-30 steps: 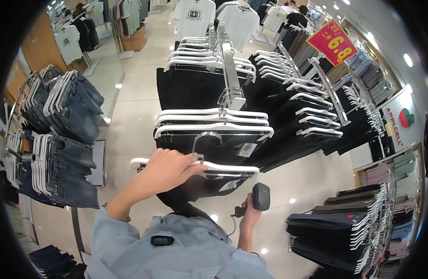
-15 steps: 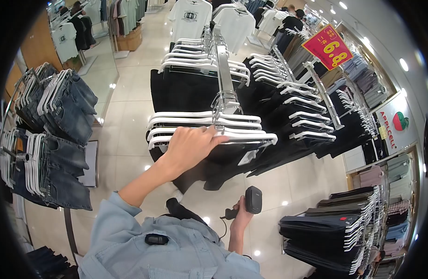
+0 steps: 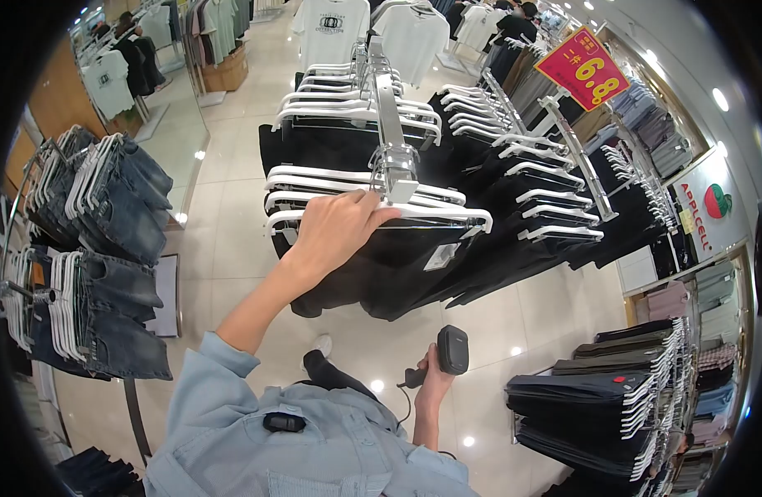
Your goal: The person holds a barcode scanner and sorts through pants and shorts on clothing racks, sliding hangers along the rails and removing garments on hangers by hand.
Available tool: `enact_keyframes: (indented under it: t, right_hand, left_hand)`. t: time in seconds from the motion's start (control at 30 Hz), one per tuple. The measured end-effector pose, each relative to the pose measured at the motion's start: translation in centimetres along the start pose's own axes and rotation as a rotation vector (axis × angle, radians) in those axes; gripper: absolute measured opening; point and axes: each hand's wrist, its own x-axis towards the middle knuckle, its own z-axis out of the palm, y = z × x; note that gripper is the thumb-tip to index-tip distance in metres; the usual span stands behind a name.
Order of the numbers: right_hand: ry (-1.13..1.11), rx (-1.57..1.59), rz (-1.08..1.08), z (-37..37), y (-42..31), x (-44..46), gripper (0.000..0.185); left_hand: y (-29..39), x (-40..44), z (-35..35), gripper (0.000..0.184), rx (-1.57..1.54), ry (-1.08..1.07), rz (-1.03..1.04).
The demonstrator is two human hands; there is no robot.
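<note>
My left hand (image 3: 335, 232) is closed on the nearest white clothes hanger (image 3: 447, 214) at the front end of a metal rail (image 3: 389, 124). Black trousers (image 3: 372, 273) hang from that hanger, with a white tag (image 3: 441, 257) near their waist. Several more white hangers sit close behind it, partly hidden by my hand. Low in front of my body, my right hand (image 3: 435, 381) grips a black corded handheld device (image 3: 453, 349) with a rounded rectangular head; its exact kind is unclear. The device touches no garment.
Another rack of black garments (image 3: 555, 207) stands to the right under a red price sign (image 3: 583, 69). Denim shorts (image 3: 120, 273) hang at the left, dark trousers (image 3: 571, 406) at the lower right. White T-shirts (image 3: 331, 33) are beyond the rail, above a tiled floor (image 3: 223, 273).
My left hand and the front hangers sit higher in view, and the front trousers with their tag show more fully. My right hand still holds the black device, nearly unmoved.
</note>
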Motion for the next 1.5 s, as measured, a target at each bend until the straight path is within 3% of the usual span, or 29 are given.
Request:
enact_keyframes:
  t: [0.37,0.63,0.7,0.77,0.83,0.9,0.97,1.0,1.1,1.17,1.3,1.5]
  right_hand:
    - [-0.034,-0.036,-0.012,0.9,0.0,0.5,0.010]
    - [-0.045,-0.064,0.039,1.7,-1.0,0.3,0.013]
    - [-0.036,-0.054,0.033,1.5,-0.5,0.5,0.011]
    - [-0.026,-0.046,0.029,1.2,-0.1,0.4,0.010]
    - [-0.046,-0.073,0.028,1.3,0.0,0.3,0.010]
    - [-0.053,-0.075,0.032,1.6,-0.2,0.1,0.009]
    - [-0.061,-0.080,0.032,2.0,-0.3,0.0,0.009]
    - [-0.060,-0.065,0.033,2.2,-0.3,-0.1,0.009]
    - [-0.070,-0.048,0.037,2.5,-0.1,0.3,0.009]
    - [-0.079,-0.042,0.050,3.0,0.1,0.4,0.009]
    - [-0.086,-0.064,0.058,3.8,0.0,0.3,0.010]
    - [-0.099,-0.088,0.058,5.4,0.2,1.1,0.012]
  left_hand:
    - [0.2,-2.4,0.2,0.034,-0.040,-0.055,0.050]
    - [1.0,-1.5,-2.9,0.028,-0.080,-0.142,-0.021]
    - [0.5,-0.7,-4.0,0.022,-0.130,-0.004,-0.133]
    - [-0.3,0.7,-4.9,0.014,-0.141,-0.004,-0.175]
    - [-1.4,2.4,-4.6,0.017,0.015,0.205,0.017]
    - [-2.0,2.7,-4.5,0.022,-0.047,0.124,-0.054]
    - [-3.6,3.2,-4.2,0.025,-0.197,-0.384,-0.178]
    - [-5.2,2.8,-2.7,0.029,-0.188,-0.430,-0.092]
    - [-5.7,2.6,-0.9,0.027,-0.031,-0.545,-0.090]
    - [-5.8,2.5,-0.3,0.028,-0.024,-0.486,-0.079]
    - [-5.9,2.7,0.1,0.034,-0.027,-0.456,-0.128]
    - [-6.6,3.9,-0.7,0.039,-0.162,-0.600,-0.211]
